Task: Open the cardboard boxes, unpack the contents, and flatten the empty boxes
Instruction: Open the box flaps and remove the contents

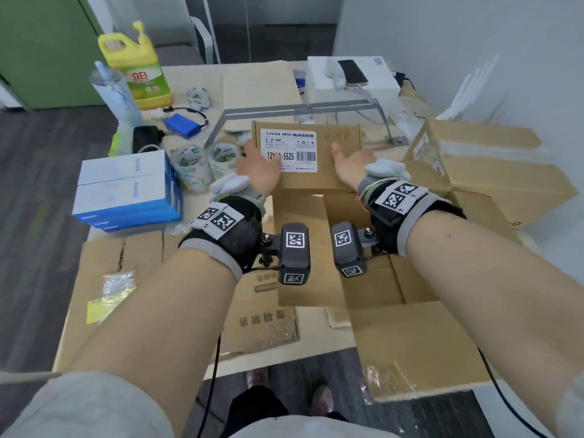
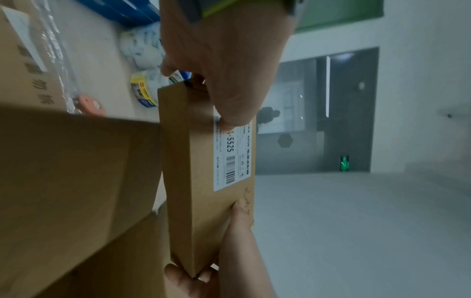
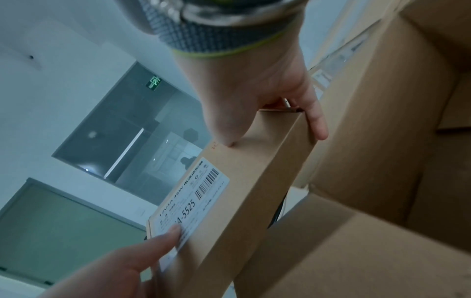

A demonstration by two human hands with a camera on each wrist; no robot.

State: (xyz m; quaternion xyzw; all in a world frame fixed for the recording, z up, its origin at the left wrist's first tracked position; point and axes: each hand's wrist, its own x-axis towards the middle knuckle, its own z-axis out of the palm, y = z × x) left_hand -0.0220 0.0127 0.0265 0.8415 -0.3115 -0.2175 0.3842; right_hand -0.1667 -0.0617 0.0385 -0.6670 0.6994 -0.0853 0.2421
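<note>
The left hand [image 2: 224,66] and right hand [image 2: 237,252] hold a labelled brown box [image 2: 193,181] at opposite ends.

Both my forearms reach forward side by side, each wrist strapped with a dark band carrying square printed markers; my left hand [image 1: 259,172] grips one end of a small box [image 1: 328,172], thumb flat on its top, fingers curled round the end; my right hand [image 1: 349,167] grips the other end the same way, thumb on top, fingers underneath.
</note>
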